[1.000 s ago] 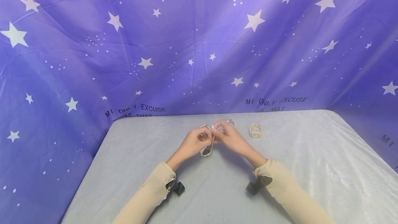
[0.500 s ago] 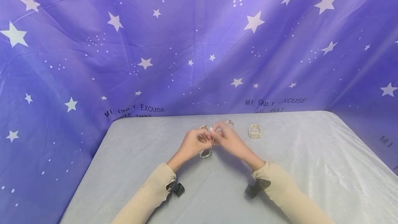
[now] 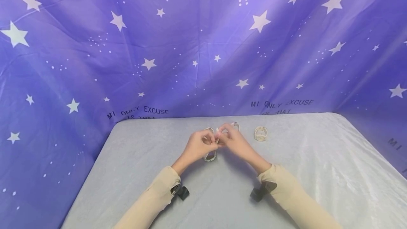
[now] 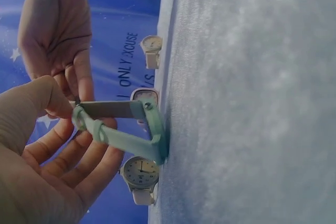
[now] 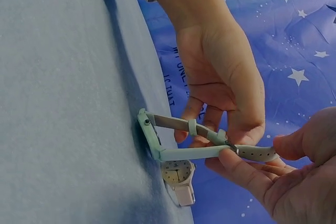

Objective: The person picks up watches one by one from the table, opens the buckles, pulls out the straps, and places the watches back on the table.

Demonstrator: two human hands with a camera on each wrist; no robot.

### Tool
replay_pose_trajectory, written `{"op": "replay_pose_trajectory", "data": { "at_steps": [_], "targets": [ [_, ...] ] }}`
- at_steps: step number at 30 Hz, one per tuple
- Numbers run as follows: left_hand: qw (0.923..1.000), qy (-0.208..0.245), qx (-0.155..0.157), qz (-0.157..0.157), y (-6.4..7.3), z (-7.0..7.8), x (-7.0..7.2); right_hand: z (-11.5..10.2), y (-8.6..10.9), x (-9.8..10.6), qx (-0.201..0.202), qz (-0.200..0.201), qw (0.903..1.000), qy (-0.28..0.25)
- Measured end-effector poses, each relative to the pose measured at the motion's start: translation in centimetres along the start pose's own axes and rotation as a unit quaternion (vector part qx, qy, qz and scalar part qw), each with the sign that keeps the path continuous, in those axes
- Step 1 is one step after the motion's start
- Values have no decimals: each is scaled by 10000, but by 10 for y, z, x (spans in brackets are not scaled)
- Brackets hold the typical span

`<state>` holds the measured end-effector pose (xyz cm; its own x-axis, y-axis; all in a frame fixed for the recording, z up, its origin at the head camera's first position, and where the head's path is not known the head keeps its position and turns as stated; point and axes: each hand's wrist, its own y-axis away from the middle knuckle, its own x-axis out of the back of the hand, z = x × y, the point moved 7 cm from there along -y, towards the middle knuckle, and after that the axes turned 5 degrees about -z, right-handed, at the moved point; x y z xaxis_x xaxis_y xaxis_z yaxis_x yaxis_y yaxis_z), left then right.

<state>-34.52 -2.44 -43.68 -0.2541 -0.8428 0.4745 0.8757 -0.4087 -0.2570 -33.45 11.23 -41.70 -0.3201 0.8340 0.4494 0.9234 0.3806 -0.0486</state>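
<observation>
A pale green wristwatch (image 5: 191, 153) is held between my two hands, its strap bent into a loop. Its case (image 5: 149, 136) hangs at the bottom, edge-on near the tabletop. My left hand (image 3: 198, 146) pinches the strap by the metal buckle (image 4: 77, 103), thumb on one side and fingers beneath. From the other side, my right hand (image 3: 237, 143) grips the strap, its thumb at the holed strap end (image 5: 256, 153) that runs past the buckle. In the head view the fingers hide most of the strap.
A light-coloured table (image 3: 197, 200) stands before a purple star-printed cloth (image 3: 203, 45). Farther back rest a round-dial watch (image 4: 140, 172), a squarish watch (image 4: 144, 96) partly hidden, and a cream watch (image 3: 261, 134) on the right.
Both hands stay almost in place around the green wristwatch. Its case has shifted very slightly left, and less of the strap's light edge shows beside my left fingers.
</observation>
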Motion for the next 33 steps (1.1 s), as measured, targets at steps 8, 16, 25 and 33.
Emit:
{"op": "replay_pose_trajectory", "data": {
  "at_steps": [8,16,25,33],
  "targets": [
    [9919,1029,676,-314,-2,-14,1,4,-3,2,-41,-141,9992,-374],
    [9820,1457,1146,-374,-1,-19,2,3,-4,2,47,-260,9978,-610],
    [9811,1517,1148,-347,-1,-19,3,2,-4,-1,250,-408,9973,-562],
    [9810,1572,1073,-367,-2,-21,3,5,-5,-5,131,-747,9970,-157]
  ]
}}
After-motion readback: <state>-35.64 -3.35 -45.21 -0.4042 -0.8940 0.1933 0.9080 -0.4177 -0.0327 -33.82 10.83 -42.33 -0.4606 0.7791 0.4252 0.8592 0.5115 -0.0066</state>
